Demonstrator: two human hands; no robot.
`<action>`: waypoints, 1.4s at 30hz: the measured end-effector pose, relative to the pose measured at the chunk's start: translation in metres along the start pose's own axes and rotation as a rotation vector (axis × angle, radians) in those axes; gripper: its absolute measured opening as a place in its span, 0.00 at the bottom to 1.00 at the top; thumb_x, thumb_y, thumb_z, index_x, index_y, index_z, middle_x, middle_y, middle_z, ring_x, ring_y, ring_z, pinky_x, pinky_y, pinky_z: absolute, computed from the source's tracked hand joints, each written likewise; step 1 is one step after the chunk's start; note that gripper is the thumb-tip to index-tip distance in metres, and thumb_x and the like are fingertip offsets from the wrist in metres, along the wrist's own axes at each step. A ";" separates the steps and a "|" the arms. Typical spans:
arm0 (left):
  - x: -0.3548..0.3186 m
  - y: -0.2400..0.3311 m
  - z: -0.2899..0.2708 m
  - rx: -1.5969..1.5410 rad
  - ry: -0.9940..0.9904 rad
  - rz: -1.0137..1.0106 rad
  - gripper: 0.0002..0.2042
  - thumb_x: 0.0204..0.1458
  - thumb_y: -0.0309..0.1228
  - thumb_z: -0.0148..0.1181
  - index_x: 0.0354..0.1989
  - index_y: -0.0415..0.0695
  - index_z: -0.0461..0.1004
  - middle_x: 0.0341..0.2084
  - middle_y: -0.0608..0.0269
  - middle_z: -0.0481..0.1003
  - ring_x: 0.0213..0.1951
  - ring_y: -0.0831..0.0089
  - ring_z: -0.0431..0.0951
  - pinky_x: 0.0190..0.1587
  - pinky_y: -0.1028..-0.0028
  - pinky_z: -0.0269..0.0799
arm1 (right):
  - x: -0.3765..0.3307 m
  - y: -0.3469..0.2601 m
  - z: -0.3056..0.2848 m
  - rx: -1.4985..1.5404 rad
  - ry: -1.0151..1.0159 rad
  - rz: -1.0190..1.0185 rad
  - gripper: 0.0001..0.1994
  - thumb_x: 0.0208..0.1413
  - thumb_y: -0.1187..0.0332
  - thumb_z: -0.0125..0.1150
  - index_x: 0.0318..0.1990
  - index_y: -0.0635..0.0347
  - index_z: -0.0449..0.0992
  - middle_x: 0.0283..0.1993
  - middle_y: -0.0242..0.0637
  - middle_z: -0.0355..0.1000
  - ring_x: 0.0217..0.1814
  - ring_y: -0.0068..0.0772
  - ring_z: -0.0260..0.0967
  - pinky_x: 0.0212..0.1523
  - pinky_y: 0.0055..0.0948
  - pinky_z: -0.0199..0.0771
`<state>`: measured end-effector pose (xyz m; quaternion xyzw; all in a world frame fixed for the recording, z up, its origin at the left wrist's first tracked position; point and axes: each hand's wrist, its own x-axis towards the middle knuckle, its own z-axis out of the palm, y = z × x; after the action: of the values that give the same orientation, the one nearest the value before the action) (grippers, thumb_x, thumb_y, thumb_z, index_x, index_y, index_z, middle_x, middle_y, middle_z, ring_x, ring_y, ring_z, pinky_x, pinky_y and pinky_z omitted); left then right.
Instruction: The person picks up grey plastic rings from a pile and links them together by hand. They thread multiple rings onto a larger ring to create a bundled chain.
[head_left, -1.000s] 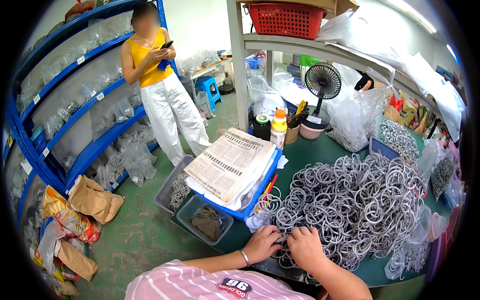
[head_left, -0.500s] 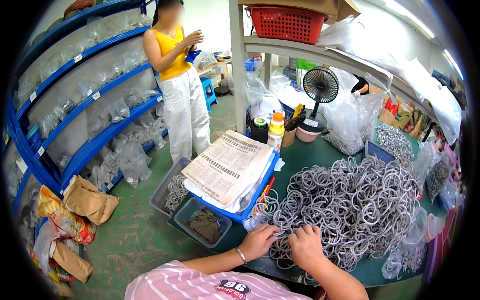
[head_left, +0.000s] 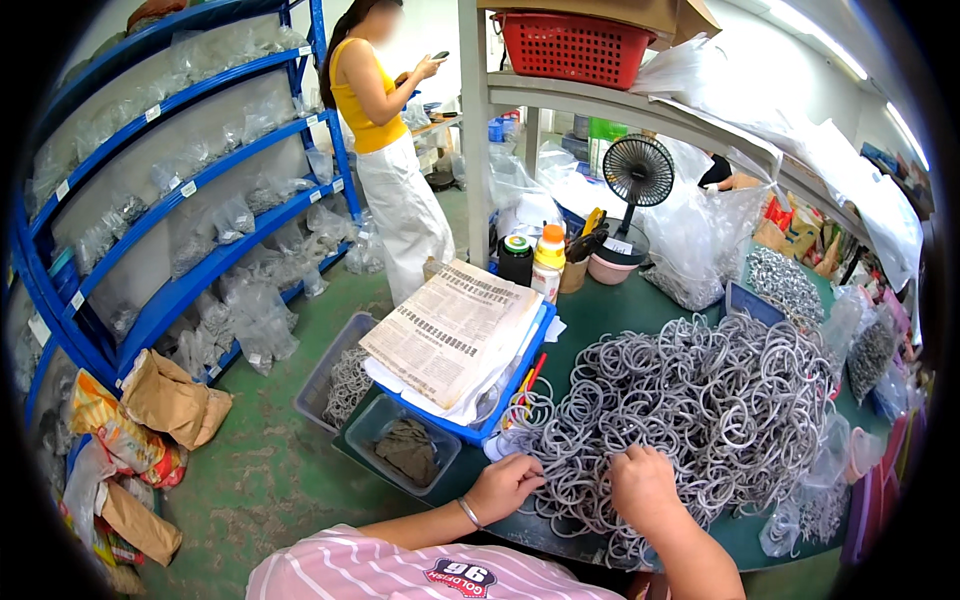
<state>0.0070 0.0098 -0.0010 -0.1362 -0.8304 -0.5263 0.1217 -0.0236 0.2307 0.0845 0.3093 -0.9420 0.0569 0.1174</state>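
A big heap of grey metal rings covers the near part of the green table. At its left edge is my left hand, fingers curled together beside the nearest rings; what they pinch, if anything, is too small to make out. My right hand lies over the front of the heap, closed with its knuckles up. Its fingertips are hidden, so any ring between them does not show. A gap with rings in it separates the two hands.
Left of the heap stand a blue tray topped with newspaper and a clear tub holding a grey-brown cloth. Bottles and a small black fan stand behind. A person in yellow holds a phone near blue shelves.
My hands have moved apart: the right one went right over the heap, the left one slightly left. The person in yellow has turned and shifted to the right.
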 end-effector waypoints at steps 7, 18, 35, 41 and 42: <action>0.006 0.006 0.006 -0.029 -0.070 0.039 0.08 0.45 0.25 0.66 0.30 0.39 0.72 0.24 0.59 0.72 0.26 0.69 0.76 0.29 0.73 0.72 | -0.004 0.010 -0.012 0.238 0.224 0.151 0.07 0.50 0.70 0.59 0.25 0.59 0.70 0.23 0.44 0.68 0.26 0.51 0.68 0.27 0.44 0.68; -0.011 -0.019 0.011 0.249 -0.027 0.247 0.08 0.41 0.22 0.64 0.29 0.39 0.71 0.28 0.54 0.72 0.33 0.53 0.71 0.37 0.63 0.66 | -0.025 -0.009 0.014 0.430 -0.104 0.127 0.06 0.42 0.78 0.56 0.31 0.61 0.72 0.31 0.47 0.72 0.35 0.51 0.72 0.35 0.45 0.72; 0.012 -0.002 0.008 0.131 0.079 0.062 0.05 0.51 0.25 0.58 0.29 0.38 0.68 0.26 0.53 0.70 0.29 0.55 0.70 0.32 0.65 0.67 | -0.023 -0.013 0.023 0.372 0.113 0.095 0.08 0.41 0.76 0.64 0.31 0.60 0.73 0.33 0.36 0.69 0.37 0.41 0.67 0.36 0.36 0.69; 0.000 -0.024 0.000 -0.014 0.007 -0.218 0.08 0.59 0.29 0.50 0.34 0.36 0.65 0.21 0.52 0.72 0.24 0.56 0.75 0.27 0.66 0.69 | -0.029 -0.007 0.020 0.471 0.246 0.087 0.12 0.41 0.83 0.59 0.36 0.61 0.76 0.31 0.38 0.73 0.30 0.40 0.70 0.31 0.34 0.71; 0.000 -0.020 -0.001 0.029 -0.001 -0.186 0.07 0.58 0.29 0.50 0.34 0.36 0.65 0.22 0.52 0.72 0.25 0.56 0.75 0.28 0.67 0.69 | -0.031 -0.006 0.018 0.514 0.267 0.130 0.12 0.41 0.83 0.59 0.36 0.60 0.76 0.31 0.37 0.73 0.31 0.41 0.71 0.31 0.34 0.72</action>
<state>-0.0001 0.0004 -0.0178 -0.0570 -0.8470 -0.5233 0.0741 0.0012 0.2404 0.0589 0.2578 -0.8907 0.3412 0.1542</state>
